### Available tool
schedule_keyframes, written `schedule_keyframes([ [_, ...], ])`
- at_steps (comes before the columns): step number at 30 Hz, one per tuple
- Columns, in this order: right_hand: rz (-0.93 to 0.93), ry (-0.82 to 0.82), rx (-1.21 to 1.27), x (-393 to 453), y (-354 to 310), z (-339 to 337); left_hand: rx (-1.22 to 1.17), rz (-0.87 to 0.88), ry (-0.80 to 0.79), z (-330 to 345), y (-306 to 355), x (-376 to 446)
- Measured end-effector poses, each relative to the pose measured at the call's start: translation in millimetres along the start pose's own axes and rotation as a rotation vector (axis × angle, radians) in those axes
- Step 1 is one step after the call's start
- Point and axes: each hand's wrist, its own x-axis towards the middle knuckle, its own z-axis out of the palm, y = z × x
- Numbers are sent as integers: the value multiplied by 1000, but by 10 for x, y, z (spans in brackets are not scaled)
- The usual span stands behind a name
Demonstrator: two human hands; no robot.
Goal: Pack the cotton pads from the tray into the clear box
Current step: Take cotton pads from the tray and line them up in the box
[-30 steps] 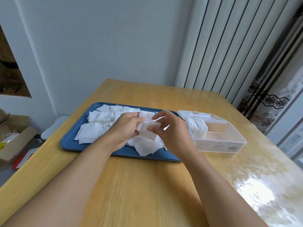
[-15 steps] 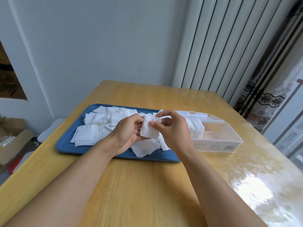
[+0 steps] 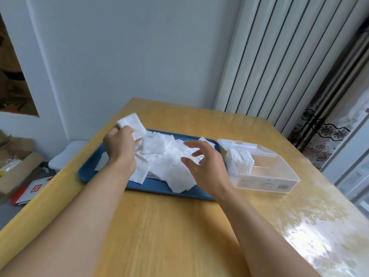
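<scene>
Cotton pads (image 3: 169,166) lie in a loose, overlapping heap on the blue tray (image 3: 89,172), which sits on the wooden table (image 3: 179,236) toward its far left edge. The left hand (image 3: 119,146) pinches a small stack of pads (image 3: 132,123), lifted above the tray's far left corner, while the right hand (image 3: 207,162) hovers over the right half of the heap with fingers spread and lightly curved, holding nothing. The pads appear very light, soft and limp, so they probably bend or fan apart if gripped at one corner; a pinch across the flat faces near the middle of one edge, with several squared together, looks the surest hold. The thin layers may cling to one another and come up in uneven numbers. The clear box (image 3: 279,176) stands just beside the tray's right end, its lid (image 3: 239,141) open at the far side and a row of pads (image 3: 240,162) standing on edge at its left end; the right part is bare. The way from the heap to the box looks open apart from the low rims of the tray and the box. A cardboard box (image 3: 16,164) and papers lie on the floor beyond the table's left edge, well apart from the work.
</scene>
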Motion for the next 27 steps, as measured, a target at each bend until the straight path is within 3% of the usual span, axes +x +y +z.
schedule_keyframes([
  [7, -141, -318, -390, 285, -188, 360, 82, -103, 8, -40, -110, 50],
  [13, -204, -454, -546, 590, -279, 615, 46, -140, -13, -17, -101, 74],
  [18, -166, -349, -415, 667, -202, 656, 7, -127, 21, -18, -156, 147],
  [27, 17, -23, 1, 567, -103, 49, 99, -99, -59, -1, -221, 140],
])
